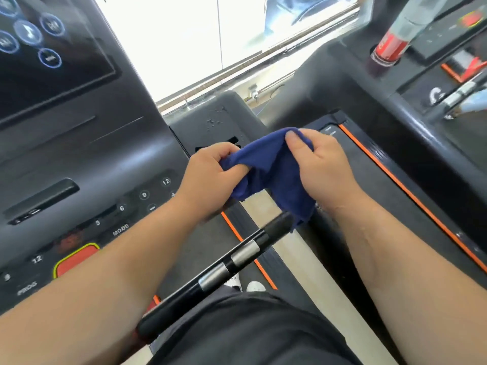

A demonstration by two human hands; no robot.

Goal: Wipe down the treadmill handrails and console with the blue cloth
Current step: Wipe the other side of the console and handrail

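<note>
- Left hand [210, 169]: the fingers are curled round the left edge of the blue cloth [268, 164], and the thumb is tucked into the fabric.
- Right hand [321, 164]: the thumb and fingers pinch the upper right part of the cloth, with the thumb on top.
- Blue cloth: it is bunched and stretched between the two hands. It is held in the air to the right of the console [79, 159] and rests on no surface. Loose folds hang below both grips.
- The lowest corner of the cloth hangs just beside the tip of the handrail [224, 270]. Whether they touch cannot be told.
- Handrail: a black bar with two silver bands. It runs diagonally from the lower left up toward the cloth and passes between the forearms.
- Console: it carries numbered keys, a MODE key, a red button [76, 259] with a yellow border, and a screen [39, 48] at the upper left. The left forearm lies over its lower right corner.
- Neighbouring treadmill [395, 154], right side: a bottle [392, 46] with a red label stands in a cup holder, well apart from both hands.
</note>
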